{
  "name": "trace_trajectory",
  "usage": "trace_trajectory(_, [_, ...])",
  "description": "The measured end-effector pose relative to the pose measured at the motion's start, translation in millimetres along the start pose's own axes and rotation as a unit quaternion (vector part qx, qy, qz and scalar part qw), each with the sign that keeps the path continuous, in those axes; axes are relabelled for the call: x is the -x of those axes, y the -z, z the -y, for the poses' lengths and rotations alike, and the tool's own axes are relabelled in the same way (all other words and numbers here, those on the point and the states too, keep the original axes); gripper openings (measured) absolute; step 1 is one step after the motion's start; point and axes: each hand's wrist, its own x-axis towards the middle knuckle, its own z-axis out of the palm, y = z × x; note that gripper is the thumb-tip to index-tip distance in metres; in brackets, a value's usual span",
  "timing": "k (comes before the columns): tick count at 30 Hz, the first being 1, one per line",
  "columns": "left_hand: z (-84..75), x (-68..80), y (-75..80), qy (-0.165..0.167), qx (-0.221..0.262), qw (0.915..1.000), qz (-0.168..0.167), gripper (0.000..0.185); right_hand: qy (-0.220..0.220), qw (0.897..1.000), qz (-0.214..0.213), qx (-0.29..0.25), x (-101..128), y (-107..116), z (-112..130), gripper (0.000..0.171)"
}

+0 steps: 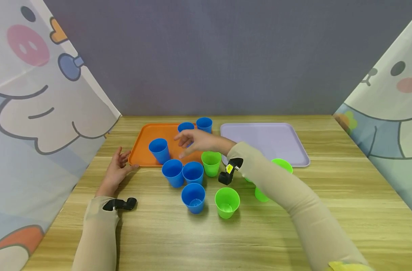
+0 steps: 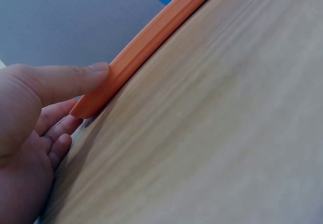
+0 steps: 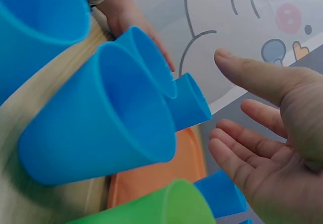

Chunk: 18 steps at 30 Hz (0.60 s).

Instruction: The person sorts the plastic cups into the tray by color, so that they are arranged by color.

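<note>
Fingers: your right hand (image 1: 195,142) hovered with fingers spread and loose, holding nothing, above the orange tray (image 1: 143,150); your left hand (image 1: 117,170) lay relaxed, its thumb (image 2: 75,80) touching the tray's near left corner.
Sorted so far: three blue cups stood on the orange tray, one near its front (image 1: 159,150) and two at the far right edge (image 1: 204,124).
Left to do: three blue cups (image 1: 193,197) remained on the table (image 1: 294,226) beside the green cups (image 1: 227,202).
Lilac tray (image 1: 270,141): you had put no cup on it.
</note>
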Motion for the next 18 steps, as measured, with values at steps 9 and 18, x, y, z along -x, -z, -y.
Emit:
trace_trajectory(9, [-0.4, -0.2, 0.0, 0.001, -0.004, 1.0, 0.0, 0.101, 0.009, 0.998, 0.062, 0.015, 14.0, 0.1, -10.8, 0.062])
trace_trajectory(18, [-7.3, 4.9, -1.8, -0.001, -0.007, 1.0, -0.004, 0.101, 0.04, 0.989, 0.132, 0.045, 20.9, 4.1, -15.1, 0.062])
